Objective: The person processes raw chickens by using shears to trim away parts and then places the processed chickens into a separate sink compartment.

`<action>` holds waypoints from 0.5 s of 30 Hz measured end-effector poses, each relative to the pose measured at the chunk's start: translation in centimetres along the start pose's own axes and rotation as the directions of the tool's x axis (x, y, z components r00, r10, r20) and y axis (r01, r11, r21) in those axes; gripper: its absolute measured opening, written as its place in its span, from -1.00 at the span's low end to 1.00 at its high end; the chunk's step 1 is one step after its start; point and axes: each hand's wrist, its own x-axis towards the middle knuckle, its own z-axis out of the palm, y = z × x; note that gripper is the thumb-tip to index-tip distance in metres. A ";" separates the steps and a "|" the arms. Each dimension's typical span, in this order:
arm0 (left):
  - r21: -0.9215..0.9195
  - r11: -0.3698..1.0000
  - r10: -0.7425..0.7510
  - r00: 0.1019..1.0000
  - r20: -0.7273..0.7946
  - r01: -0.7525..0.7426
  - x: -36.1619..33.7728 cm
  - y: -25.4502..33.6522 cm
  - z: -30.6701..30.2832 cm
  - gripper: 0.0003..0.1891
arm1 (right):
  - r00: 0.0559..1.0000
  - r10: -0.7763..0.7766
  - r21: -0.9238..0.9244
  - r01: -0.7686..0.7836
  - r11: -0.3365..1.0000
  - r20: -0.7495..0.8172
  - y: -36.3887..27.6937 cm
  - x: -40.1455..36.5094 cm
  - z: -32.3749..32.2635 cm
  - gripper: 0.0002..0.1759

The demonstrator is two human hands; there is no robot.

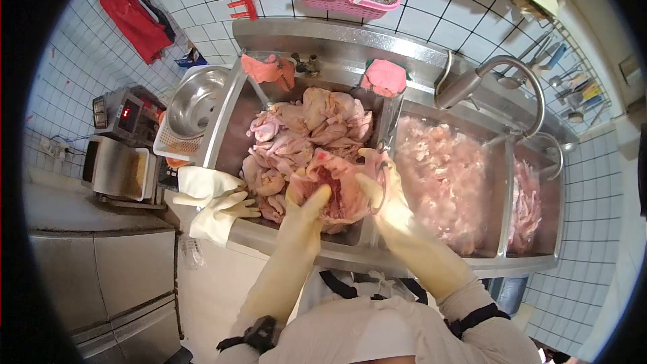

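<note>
Over the sink [263, 230], the left hand [306, 207] and right hand [385, 195] clasp a raw chicken [337, 192], fingers curled around it.

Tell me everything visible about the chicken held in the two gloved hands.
The chicken is a raw, plucked whole bird with pale pink skin and a darker red opened cavity facing the camera. It is held over the near edge of the sink basin, above a pile of similar birds. The left hand grips its left side and the right hand its right, both in cream rubber gloves.
</note>
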 end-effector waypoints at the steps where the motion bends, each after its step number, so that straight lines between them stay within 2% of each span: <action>1: 0.027 0.999 -0.019 0.999 -0.046 0.021 0.8 0.3 -0.3 -0.56 | 0.996 0.073 -0.108 -0.067 0.992 0.046 -0.2 -0.2 -0.2 -0.43; 2: 0.026 1.000 -0.011 0.999 -0.043 0.013 1.4 0.2 -1.1 -0.56 | 0.986 0.145 -0.222 -0.123 0.967 0.084 -0.5 -0.3 -0.4 -0.43; 3: -0.185 0.971 -0.147 0.989 0.019 0.148 2.1 0.0 -1.9 -0.59 | 0.970 0.202 -0.064 -0.195 0.979 0.131 -3.6 -1.3 0.2 -0.47; 4: -0.376 0.880 -0.270 0.957 0.110 0.291 2.3 -0.3 -2.3 -0.61 | 0.971 0.198 -0.066 -0.191 0.979 0.130 -0.7 -0.7 -1.2 -0.47; 5: -0.428 0.858 -0.256 0.959 0.118 0.282 1.6 0.0 -1.5 -0.64 | 0.973 0.020 -0.024 -0.015 1.000 0.232 4.8 0.5 -3.7 -0.48; 6: -0.428 0.858 -0.256 0.959 0.122 0.283 1.5 -0.2 -1.5 -0.64 | 0.934 -0.159 0.036 0.155 0.987 0.321 7.8 1.0 -5.0 -0.49; 7: -0.465 0.831 -0.282 0.952 0.118 0.304 1.3 -0.5 -1.7 -0.62 | 0.873 -0.234 0.626 -0.099 0.773 0.427 7.6 0.3 -4.1 -0.51; 8: -0.503 0.802 -0.308 0.945 0.114 0.322 1.2 -0.7 -1.8 -0.60 | 0.874 -0.232 0.625 -0.100 0.774 0.427 6.2 0.4 -4.0 -0.51; 9: -0.506 0.801 -0.308 0.945 0.112 0.321 1.0 -0.4 -1.6 -0.60 | 0.815 -0.093 0.607 -0.345 0.716 0.572 4.3 1.1 -3.8 -0.42; 10: -0.355 0.896 -0.295 0.955 -0.029 0.266 0.8 0.5 -1.1 -0.61 | 0.706 0.024 0.546 -0.568 0.616 0.708 2.6 1.4 -3.5 -0.32; 11: -0.181 0.958 -0.252 0.953 -0.168 0.222 0.6 1.2 -0.9 -0.62 | 0.828 0.255 0.241 -0.415 0.877 0.499 1.1 1.2 -3.4 -0.38; 12: -0.178 0.960 -0.247 0.954 -0.173 0.216 0.4 1.5 -0.9 -0.62 | 0.923 0.337 -0.171 -0.307 0.936 0.189 -0.4 0.7 -3.4 -0.43; 13: -0.072 0.996 -0.072 0.983 -0.171 0.061 0.3 1.8 -1.0 -0.64 | 0.953 0.251 -0.397 -0.167 0.903 0.170 -2.7 -0.2 -3.4 -0.52; 14: 0.033 0.994 0.105 0.983 -0.151 -0.101 0.3 2.2 -1.0 -0.65 | 0.972 0.157 -0.599 -0.021 0.800 0.176 -4.5 -0.6 -4.0 -0.60; 15: 0.055 0.987 0.156 0.979 -0.130 -0.150 0.0 2.6 -0.7 -0.58 | 0.964 0.170 -0.550 -0.032 0.835 0.202 -2.8 1.2 -4.6 -0.70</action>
